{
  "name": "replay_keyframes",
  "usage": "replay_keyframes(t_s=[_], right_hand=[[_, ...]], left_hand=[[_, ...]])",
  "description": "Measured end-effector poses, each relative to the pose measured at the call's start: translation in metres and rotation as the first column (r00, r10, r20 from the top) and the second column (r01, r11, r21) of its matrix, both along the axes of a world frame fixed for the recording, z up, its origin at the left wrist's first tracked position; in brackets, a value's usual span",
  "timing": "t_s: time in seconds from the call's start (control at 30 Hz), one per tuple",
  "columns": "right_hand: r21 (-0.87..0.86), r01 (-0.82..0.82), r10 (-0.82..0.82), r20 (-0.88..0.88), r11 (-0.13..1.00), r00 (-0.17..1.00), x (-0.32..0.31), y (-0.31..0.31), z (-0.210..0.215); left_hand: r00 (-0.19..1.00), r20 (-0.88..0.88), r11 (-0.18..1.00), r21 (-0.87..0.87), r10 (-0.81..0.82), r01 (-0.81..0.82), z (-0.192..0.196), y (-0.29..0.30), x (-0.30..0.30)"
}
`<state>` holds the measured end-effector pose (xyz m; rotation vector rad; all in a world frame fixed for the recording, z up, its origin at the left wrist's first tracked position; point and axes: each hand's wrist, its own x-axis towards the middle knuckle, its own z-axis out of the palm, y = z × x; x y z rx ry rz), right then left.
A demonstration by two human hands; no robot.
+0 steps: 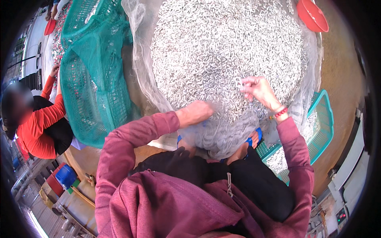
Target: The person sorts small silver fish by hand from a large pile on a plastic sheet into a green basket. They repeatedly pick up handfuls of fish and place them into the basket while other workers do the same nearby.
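Note:
A broad heap of small, pale, finger-shaped pieces (222, 43) lies spread on a sheet of whitish netting (143, 75). Over the near edge of the heap, my right hand (258, 91) pinches a small white curved piece (239, 82) between thumb and fingertips. A red bracelet circles that wrist. To its left, my left hand (197, 112) is low over the same edge, knuckles up; its fingertips are blurred and partly hidden, so what they hold does not show. Bunched netting (228, 137) hangs toward my lap just below both hands.
Teal plastic baskets draped with green mesh (109, 75) stand at the left. A teal basket (326, 131) with pale pieces is beside my right arm. A red bowl (312, 16) rests at the far right. Another person in orange (39, 123) sits at the left, by another heap.

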<state>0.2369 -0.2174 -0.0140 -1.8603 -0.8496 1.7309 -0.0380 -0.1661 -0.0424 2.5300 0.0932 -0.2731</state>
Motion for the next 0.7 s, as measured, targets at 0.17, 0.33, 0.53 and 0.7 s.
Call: replay_keyframes(t_s=[0.17,0.33,0.53,0.7], right_hand=[[0.098,0.152,-0.114,-0.320,0.983,0.941,0.000,0.012,0.018],[0.113,0.263,-0.179,-0.479,0.958,0.860,-0.003,0.027,0.021],[-0.125,0.428,-0.290,-0.893,0.895,0.345,0.005,0.034,0.035],[-0.121,0.343,-0.199,-0.959,0.932,0.201,-0.002,0.044,0.044]], left_hand=[[0.800,0.144,0.798,-0.290,0.583,-0.529,0.033,0.073,0.021],[0.757,0.074,0.719,-0.383,0.649,-0.580,0.067,0.108,0.037],[0.703,0.233,0.737,-0.306,0.672,-0.603,0.072,0.115,0.038],[0.630,0.183,0.618,-0.518,0.755,-0.591,0.085,0.128,0.033]])
